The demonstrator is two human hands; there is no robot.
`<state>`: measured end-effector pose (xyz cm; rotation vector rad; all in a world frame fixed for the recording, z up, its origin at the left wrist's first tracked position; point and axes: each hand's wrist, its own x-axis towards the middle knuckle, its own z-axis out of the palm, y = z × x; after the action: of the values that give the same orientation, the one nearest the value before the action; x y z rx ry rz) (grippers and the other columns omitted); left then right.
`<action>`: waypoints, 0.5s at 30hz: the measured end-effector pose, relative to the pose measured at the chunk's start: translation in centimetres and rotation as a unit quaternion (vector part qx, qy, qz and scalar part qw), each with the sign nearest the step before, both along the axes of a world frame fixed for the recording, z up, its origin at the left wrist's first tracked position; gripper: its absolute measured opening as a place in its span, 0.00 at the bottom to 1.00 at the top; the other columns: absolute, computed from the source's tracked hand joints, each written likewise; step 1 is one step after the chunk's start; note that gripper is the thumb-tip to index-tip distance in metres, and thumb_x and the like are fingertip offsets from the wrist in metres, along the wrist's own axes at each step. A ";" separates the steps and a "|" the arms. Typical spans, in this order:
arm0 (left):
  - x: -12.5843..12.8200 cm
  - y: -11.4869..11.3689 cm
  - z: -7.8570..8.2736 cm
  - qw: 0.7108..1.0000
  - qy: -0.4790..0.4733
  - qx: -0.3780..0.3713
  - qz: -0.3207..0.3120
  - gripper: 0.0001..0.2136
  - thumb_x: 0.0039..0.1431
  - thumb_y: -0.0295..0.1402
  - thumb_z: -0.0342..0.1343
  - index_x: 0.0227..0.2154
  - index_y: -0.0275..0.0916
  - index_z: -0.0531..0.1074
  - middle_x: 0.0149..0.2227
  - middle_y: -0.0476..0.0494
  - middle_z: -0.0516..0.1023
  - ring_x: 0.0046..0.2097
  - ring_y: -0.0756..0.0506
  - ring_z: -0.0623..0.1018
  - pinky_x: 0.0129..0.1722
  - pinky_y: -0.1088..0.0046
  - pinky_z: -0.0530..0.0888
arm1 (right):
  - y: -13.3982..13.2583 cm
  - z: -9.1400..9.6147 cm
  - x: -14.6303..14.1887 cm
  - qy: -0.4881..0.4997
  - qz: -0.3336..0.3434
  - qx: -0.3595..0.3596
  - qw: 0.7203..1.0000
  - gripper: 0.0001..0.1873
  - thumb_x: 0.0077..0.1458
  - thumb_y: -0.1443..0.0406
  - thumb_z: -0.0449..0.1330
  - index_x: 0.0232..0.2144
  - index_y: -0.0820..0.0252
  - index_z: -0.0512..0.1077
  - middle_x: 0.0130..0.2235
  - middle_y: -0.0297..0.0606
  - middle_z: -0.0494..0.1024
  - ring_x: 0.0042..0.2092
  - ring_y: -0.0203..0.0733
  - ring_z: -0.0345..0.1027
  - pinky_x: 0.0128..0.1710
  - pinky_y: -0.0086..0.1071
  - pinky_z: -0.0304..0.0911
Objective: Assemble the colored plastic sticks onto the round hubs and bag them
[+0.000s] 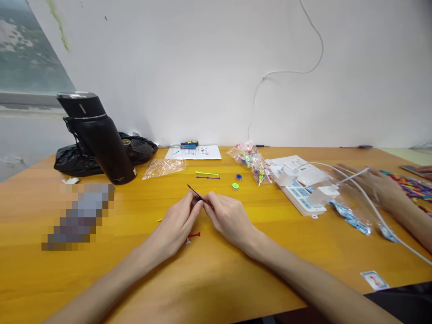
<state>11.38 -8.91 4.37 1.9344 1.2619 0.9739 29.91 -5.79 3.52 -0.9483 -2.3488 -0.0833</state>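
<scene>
My left hand point(179, 219) and my right hand point(227, 216) meet above the middle of the table, fingers pinched together. Between their fingertips is a thin dark plastic arrow point(194, 191), its pointed end sticking out to the upper left; the rest is mostly hidden by the fingers. A red plastic piece point(194, 235) and a small white piece lie just under my left wrist, with a bit of yellow beside that hand. Farther back lie a green arrow point(207, 173) and a blue arrow point(208, 177). To their right are a blue disc point(239, 177) and a green disc point(235, 186).
A black flask point(101, 139) stands at left near a black bag and a blurred flat object point(81, 216). Clear bags point(253, 164) of coloured parts lie behind. At right are a power strip point(300, 198) with cables and another person's hand point(381, 186).
</scene>
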 end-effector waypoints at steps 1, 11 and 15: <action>-0.1 0.0 0.0 1.000 0.008 -0.004 0.000 0.12 0.73 0.44 0.43 0.40 0.43 0.65 0.41 0.44 0.76 0.42 0.41 0.75 0.42 0.65 0.68 | 0.0 0.1 0.0 -0.001 -0.003 -0.003 1.000 0.08 0.72 0.65 0.48 0.41 0.58 0.65 0.34 0.39 0.80 0.35 0.43 0.76 0.34 0.33 0.64; -0.1 -0.1 0.0 0.999 0.031 -0.005 -0.001 0.12 0.73 0.43 0.44 0.44 0.43 0.67 0.40 0.43 0.77 0.40 0.40 0.75 0.41 0.66 0.68 | 0.0 0.1 0.1 0.006 0.010 -0.035 0.999 0.06 0.71 0.66 0.49 0.41 0.58 0.65 0.35 0.40 0.80 0.36 0.43 0.76 0.35 0.33 0.67; -0.2 0.0 0.1 0.999 0.034 -0.004 -0.005 0.12 0.73 0.43 0.42 0.45 0.43 0.67 0.42 0.43 0.78 0.42 0.40 0.76 0.42 0.66 0.67 | 0.0 0.0 0.0 0.040 0.033 -0.030 0.998 0.11 0.71 0.67 0.49 0.52 0.59 0.66 0.44 0.45 0.81 0.43 0.45 0.78 0.43 0.37 0.71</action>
<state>11.18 -8.90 4.45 1.9802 1.2899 0.9026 29.91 -5.80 3.56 -0.8840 -2.3178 0.0513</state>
